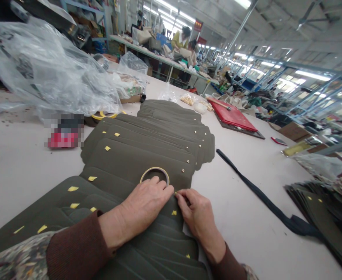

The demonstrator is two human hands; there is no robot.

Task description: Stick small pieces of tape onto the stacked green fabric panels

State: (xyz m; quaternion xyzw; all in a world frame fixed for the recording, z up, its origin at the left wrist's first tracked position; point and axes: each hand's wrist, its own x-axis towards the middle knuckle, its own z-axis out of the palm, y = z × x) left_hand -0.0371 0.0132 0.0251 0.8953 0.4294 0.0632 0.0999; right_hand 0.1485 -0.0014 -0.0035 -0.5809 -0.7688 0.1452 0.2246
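Observation:
A long overlapping row of dark olive cut pieces (147,155) lies on the white table (25,167), several marked with small yellow tape bits and brass studs. My left hand (143,202) rests closed on a roll of yellow tape (154,172) on top of the pieces. My right hand (196,212) lies just to its right, fingertips pinched at the edge of a piece beside the roll, on something too small to name.
Big clear plastic bags (48,70) sit at the back left. A red folder (235,116) on a dark board lies at the back right. A dark strap (255,190) runs across the table's right side toward a stack of dark pieces (322,210). People work at far benches.

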